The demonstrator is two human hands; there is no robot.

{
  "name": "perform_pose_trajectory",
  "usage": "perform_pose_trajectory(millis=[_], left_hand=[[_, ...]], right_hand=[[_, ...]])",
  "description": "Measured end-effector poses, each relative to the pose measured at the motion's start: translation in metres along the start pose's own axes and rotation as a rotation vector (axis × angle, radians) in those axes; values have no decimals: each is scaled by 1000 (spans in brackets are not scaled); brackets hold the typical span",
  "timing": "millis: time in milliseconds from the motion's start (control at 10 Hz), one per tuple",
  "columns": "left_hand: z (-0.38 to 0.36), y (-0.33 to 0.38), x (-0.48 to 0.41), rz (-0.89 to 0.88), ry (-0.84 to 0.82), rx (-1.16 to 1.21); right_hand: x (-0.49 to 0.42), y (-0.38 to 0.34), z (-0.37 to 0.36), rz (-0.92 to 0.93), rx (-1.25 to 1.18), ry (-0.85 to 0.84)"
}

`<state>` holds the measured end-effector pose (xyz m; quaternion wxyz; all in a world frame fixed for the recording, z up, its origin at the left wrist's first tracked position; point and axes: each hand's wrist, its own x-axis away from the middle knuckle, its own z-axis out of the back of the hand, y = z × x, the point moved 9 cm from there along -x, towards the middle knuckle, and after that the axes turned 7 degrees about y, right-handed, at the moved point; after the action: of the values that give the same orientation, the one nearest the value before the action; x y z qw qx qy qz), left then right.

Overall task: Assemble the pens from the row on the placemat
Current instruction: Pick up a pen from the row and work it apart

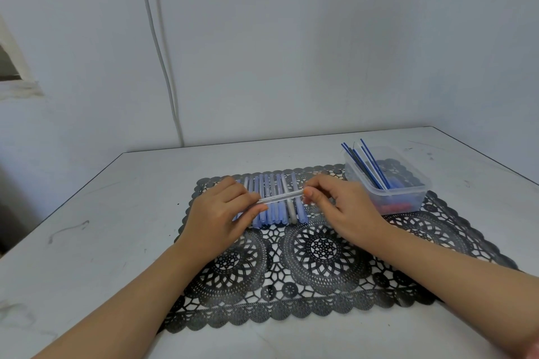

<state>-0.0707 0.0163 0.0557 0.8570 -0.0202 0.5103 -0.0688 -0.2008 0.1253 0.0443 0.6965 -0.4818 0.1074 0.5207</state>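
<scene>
Assembly of 1 clear pen (pixel 281 197) is in hand: it is pinched endwise by left hand (pixel 224 210) and right hand (pixel 338 207); straight pushing seems needed next.

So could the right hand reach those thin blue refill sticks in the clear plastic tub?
Probably yes. The clear plastic tub stands open beside the right hand with nothing between, thin blue refill sticks poking out. That hand pinches a pale pen barrel, which the left hand also holds.

Table (pixel 87 242): white top, scuffed, faint dark marks
Wall (pixel 320 38): pale, plain, directly behind the table
Cable (pixel 163 67): white, runs down wall to table's far edge
</scene>
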Motion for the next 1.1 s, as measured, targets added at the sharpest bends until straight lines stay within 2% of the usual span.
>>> perform_pose_trajectory(millis=[200, 400, 600, 1100], left_hand=[[2, 0, -1, 9, 16, 3], [3, 1, -1, -11, 29, -15], [4, 1, -1, -1, 43, -25], [5, 0, -2, 4, 51, -32]], right_hand=[[0, 4, 0, -32, -74, 11], [-1, 0, 1, 29, -15, 21], [0, 0, 2, 13, -53, 20], [-1, 0, 3, 66, 29, 39]])
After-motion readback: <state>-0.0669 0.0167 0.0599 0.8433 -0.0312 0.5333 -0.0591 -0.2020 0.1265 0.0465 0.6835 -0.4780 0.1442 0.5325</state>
